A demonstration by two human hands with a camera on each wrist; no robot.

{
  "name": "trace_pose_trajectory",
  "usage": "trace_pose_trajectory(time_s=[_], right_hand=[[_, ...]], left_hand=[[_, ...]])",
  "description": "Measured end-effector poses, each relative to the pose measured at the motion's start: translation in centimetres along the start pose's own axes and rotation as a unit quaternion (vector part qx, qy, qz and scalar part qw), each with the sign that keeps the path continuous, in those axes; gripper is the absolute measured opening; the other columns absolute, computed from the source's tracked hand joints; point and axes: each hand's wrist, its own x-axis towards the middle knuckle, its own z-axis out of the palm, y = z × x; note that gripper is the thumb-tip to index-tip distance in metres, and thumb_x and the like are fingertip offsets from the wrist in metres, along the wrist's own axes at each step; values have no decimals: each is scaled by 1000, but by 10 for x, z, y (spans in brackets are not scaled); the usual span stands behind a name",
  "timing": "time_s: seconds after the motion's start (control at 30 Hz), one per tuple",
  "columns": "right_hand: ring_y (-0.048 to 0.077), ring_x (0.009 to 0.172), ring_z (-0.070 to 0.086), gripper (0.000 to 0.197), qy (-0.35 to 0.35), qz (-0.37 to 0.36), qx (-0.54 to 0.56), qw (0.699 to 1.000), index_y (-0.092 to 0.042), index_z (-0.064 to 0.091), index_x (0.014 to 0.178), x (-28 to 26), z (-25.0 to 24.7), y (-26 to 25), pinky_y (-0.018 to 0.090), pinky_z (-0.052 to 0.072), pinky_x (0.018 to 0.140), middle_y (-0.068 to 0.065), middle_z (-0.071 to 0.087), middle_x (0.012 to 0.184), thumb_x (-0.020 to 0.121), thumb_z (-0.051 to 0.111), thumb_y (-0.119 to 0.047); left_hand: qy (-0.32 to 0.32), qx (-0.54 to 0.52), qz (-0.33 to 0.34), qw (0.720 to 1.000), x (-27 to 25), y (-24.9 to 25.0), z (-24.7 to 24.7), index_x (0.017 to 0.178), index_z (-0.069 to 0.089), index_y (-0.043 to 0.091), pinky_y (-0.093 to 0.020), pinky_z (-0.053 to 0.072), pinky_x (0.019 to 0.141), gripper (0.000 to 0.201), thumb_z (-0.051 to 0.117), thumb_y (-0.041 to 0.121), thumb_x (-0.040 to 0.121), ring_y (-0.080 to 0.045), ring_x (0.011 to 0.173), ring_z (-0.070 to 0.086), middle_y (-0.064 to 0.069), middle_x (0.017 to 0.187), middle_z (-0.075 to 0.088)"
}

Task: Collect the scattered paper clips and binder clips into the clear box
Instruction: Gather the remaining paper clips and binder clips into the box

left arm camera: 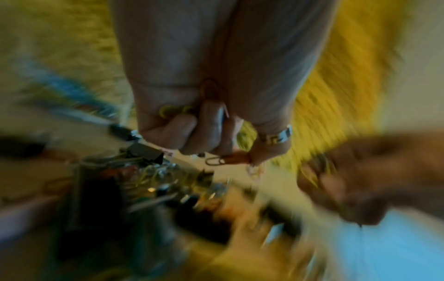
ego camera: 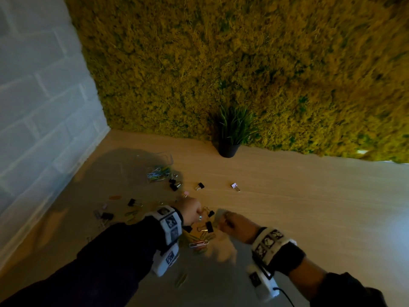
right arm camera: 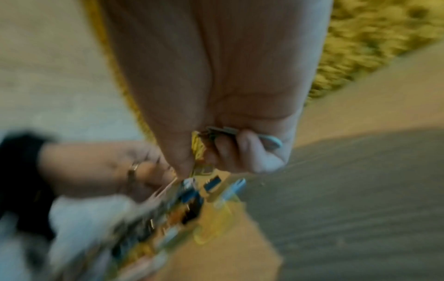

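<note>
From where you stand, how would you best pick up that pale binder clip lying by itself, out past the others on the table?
Pinch the pale binder clip by its wire handles, coming from above and from its near right side. It lies flat and alone on the table, its handles pointing toward the near right and nothing crowding it. Both the left hand and the right hand already hold clips, so one may need emptying first.

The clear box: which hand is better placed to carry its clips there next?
Probably left. The left hand grips clips and is nearer the clear box, far-left on the table. The right hand also grips clips, but farther away.
</note>
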Motion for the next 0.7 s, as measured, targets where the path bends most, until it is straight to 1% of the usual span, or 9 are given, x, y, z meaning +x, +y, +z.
trace_pose_trajectory(time_s=[0.03,0.1,0.17,0.23,0.33,0.43,0.53,0.6,0.7], right_hand=[[15,70,49,24,-5,19,56,998,-35,38,70,-4,-5,3,34,47,71,-4,49,73,92,48,-40],[6,50,44,23,-9,41,246,968,-25,45,75,-10,-12,4,21,40,48,-9,50,58,98,46,-24],[1,39,38,24,-6,50,444,894,-16,46,76,-15,-18,2,14,32,39,-9,49,55,99,41,-12],[2,40,37,23,-9,60,584,809,-15,47,77,-17,-21,-1,13,30,39,-3,51,64,98,41,-9],[8,43,36,14,-56,45,691,720,-16,48,69,-15,-20,-4,19,29,41,0,53,62,78,59,-17],[10,43,34,28,-75,14,718,691,-17,47,62,-12,-17,-8,21,25,42,-1,47,57,60,71,-31],[8,38,29,42,-31,69,709,701,-18,41,57,-6,-15,-11,16,21,36,-3,38,50,85,53,-46],[6,34,26,47,8,106,659,745,-16,36,56,0,-15,-10,12,19,32,-2,36,47,95,43,-42],[4,34,27,42,30,108,516,849,-14,45,62,0,-18,-6,12,20,33,-3,38,49,100,36,-30]], left_hand=[[14,-81,14,997,-3,-3,-5,91,66,0,-30,44,82,22,50,15,93,-22,87,56,-6,81,56],[22,-308,24,951,-12,-6,-16,81,59,7,-23,42,59,23,44,16,96,-13,60,48,-1,68,49],[-17,-555,0,832,-19,-8,-21,67,44,15,-15,27,39,28,40,16,95,-5,39,33,5,54,39],[-72,-708,28,702,-22,-12,-21,60,44,17,-16,17,36,18,53,23,75,-7,35,21,8,44,37],[-71,-773,98,623,-22,-18,-15,51,52,19,-19,12,43,28,72,38,48,-13,43,14,7,44,39],[-56,-772,83,628,-22,-20,-14,48,47,19,-16,12,40,30,54,41,67,-8,32,26,7,42,37],[-66,-758,24,648,-26,-18,-13,55,47,17,-13,20,33,35,37,27,87,-5,29,32,7,42,41],[-72,-734,-5,676,-29,-19,-12,73,50,13,-14,23,32,31,29,18,94,-3,31,33,6,47,48],[-41,-584,-17,811,-27,-20,-14,95,58,9,-16,24,37,31,27,9,97,-3,39,35,3,61,48]])
